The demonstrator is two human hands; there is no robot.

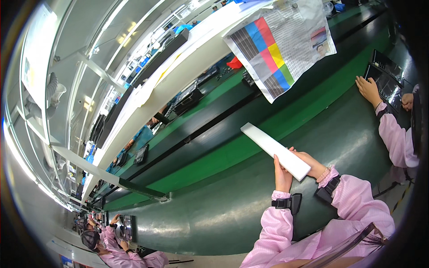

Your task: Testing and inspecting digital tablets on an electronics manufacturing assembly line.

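A long, smooth white bar (272, 149) with square ends, perhaps foam or a slim box, is held slantwise above the green bench. My left hand (282, 177) grips its left edge near the close end, thumb against the side. On the other side, my right hand (311, 163) is closed around the bar, with fingertips just showing past its upper edge. The bar's far end points up and to the left, away from both hands. Both wrists carry black strapped devices over pink sleeves.
A printed sheet (279, 53) with coloured blocks hangs from the shelf rail (192, 62) ahead. Behind the green-matted bench (214, 201) runs a dark conveyor strip. To the right, a co-worker's hand (369, 90) touches a dark panel (384, 82); more people sit at far left.
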